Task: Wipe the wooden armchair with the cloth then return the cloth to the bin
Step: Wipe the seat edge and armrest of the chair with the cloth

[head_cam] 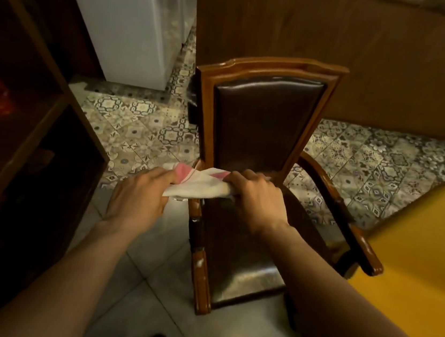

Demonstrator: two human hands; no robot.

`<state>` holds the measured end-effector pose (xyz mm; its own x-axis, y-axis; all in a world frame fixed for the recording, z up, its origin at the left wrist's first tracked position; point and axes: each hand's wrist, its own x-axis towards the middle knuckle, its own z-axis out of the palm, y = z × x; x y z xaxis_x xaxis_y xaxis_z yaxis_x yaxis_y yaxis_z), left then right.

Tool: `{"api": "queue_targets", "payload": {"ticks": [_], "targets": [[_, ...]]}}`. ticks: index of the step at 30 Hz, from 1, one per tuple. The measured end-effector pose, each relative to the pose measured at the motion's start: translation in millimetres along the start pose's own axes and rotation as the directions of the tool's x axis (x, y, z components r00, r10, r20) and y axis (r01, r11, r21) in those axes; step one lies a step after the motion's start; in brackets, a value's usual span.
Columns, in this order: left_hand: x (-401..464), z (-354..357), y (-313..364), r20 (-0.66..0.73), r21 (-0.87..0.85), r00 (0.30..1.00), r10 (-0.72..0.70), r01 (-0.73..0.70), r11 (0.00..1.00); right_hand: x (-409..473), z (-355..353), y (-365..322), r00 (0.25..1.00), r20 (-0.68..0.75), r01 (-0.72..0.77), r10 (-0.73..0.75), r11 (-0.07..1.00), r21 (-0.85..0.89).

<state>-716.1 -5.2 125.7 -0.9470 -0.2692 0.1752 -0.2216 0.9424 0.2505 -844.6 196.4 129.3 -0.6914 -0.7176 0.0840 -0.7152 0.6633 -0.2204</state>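
Note:
The wooden armchair stands in the middle, facing me, with a dark brown leather back and seat and carved wooden armrests. A white cloth with pink patches is stretched between both hands, just above the rear of the chair's left armrest. My left hand grips the cloth's left end. My right hand grips its right end, over the back of the seat. No bin is in view.
A dark wooden shelf unit stands close on the left. A white chest appliance sits at the back left, a wooden panel wall behind the chair. A yellow surface lies at the right. The floor is tiled.

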Motion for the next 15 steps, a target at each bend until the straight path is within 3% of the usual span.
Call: {"api": "queue_targets", "payload": {"ticks": [15], "targets": [[-56.3, 125.4, -36.6, 0.182, 0.008, 0.982, -0.04, 0.04, 0.999, -39.2, 134.0, 4.2, 0.972, 0.234, 0.024, -0.018, 1.0, -0.021]]}}
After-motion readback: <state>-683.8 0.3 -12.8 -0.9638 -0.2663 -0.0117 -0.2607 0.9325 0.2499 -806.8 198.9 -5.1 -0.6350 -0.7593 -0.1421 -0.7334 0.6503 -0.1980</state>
